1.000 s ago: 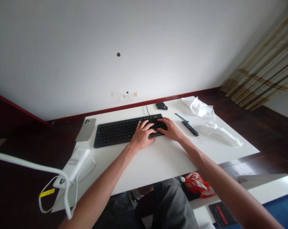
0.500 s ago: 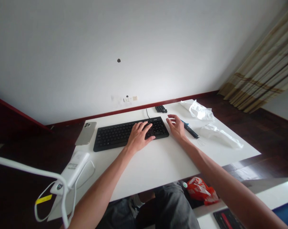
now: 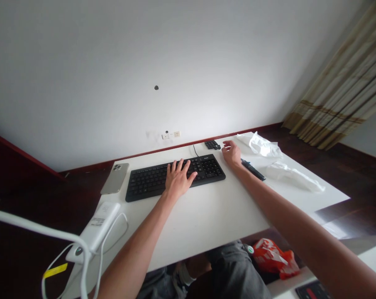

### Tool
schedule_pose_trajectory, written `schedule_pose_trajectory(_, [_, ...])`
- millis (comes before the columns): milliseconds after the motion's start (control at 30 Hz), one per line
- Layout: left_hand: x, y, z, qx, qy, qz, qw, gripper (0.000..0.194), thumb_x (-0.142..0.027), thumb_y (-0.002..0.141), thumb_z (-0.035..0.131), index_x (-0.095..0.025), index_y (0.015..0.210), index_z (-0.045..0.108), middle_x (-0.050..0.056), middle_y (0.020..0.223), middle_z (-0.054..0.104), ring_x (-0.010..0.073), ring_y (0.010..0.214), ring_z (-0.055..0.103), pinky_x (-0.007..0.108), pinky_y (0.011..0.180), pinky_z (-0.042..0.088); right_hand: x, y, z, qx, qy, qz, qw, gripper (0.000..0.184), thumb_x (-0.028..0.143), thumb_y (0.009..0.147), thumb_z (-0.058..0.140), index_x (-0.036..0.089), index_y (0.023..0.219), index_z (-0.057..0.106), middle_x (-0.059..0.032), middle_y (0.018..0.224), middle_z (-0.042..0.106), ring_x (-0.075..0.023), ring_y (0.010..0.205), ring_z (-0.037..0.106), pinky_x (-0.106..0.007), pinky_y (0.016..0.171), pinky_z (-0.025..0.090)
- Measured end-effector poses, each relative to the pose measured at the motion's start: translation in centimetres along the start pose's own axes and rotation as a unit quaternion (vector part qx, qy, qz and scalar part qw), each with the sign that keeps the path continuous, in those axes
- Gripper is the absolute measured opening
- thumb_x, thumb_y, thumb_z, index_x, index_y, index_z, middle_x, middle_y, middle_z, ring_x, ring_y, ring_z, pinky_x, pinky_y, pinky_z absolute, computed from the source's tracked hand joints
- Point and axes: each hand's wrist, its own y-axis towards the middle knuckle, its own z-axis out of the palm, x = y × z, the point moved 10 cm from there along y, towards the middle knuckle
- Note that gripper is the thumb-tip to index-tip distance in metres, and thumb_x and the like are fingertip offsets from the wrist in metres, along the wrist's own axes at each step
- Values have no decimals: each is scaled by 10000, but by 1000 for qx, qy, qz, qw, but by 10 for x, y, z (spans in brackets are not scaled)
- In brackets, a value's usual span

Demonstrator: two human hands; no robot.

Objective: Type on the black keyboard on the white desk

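Note:
A black keyboard (image 3: 150, 178) lies across the back of the white table (image 3: 213, 211). My left hand (image 3: 177, 180) rests flat on its middle keys, fingers spread, holding nothing. My right hand (image 3: 232, 153) is off the keyboard, stretched past its far right corner, fingers loosely apart and empty. It is close to a small pile of loose black keycaps (image 3: 212, 144) near the wall. A black pen-like tool (image 3: 253, 170) lies just right of that wrist.
A phone (image 3: 115, 178) lies face down left of the keyboard. A white power bank (image 3: 96, 228) with a cable sits at the table's front left corner. Crumpled white plastic bags (image 3: 264, 145) lie at the right. An orange packet (image 3: 272, 257) lies on the floor below.
My right hand lifted off the keyboard's right end and moved back and right toward the loose keycaps. My left hand stayed on the keys, now lying flatter. The view tilted up slightly.

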Motion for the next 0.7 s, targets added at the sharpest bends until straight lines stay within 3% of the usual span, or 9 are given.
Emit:
schedule_pose_trajectory(200, [1, 0, 3, 2, -11, -3, 1000, 652, -659, 1005, 376, -297, 1538, 476, 71, 1624, 423, 403, 1499, 344, 637, 1230, 236, 14, -8, 16, 45, -103, -76, 991, 409, 160, 833, 528, 149, 1191, 725, -146, 1047, 673, -244, 783, 628, -387, 842, 508])
schedule_pose_trajectory(333, [1, 0, 4, 0, -2, -4, 1000, 652, -659, 1010, 357, -294, 1536, 477, 74, 1615, 436, 401, 1491, 354, 641, 1225, 236, 19, -14, 25, 63, -150, -93, 982, 454, 153, 850, 506, 163, 1242, 735, -147, 1066, 669, -263, 816, 637, -379, 841, 494])
schedule_pose_trajectory(533, [0, 0, 3, 0, 10, 2, 1000, 647, -648, 1019, 342, -277, 1529, 485, 83, 1613, 438, 396, 1476, 373, 641, 1214, 257, 19, -15, 28, 72, -163, -102, 979, 452, 141, 867, 486, 158, 1230, 755, -143, 1066, 673, -245, 805, 650, -352, 820, 489])
schedule_pose_trajectory(700, [1, 0, 3, 3, 15, 0, 1000, 645, -651, 1017, 341, -283, 1526, 485, 78, 1615, 436, 389, 1477, 373, 625, 1216, 262, 27, -19, 26, 82, -150, -126, 977, 328, 192, 892, 525, 158, 1090, 785, -124, 1072, 685, -225, 817, 642, -329, 818, 484])
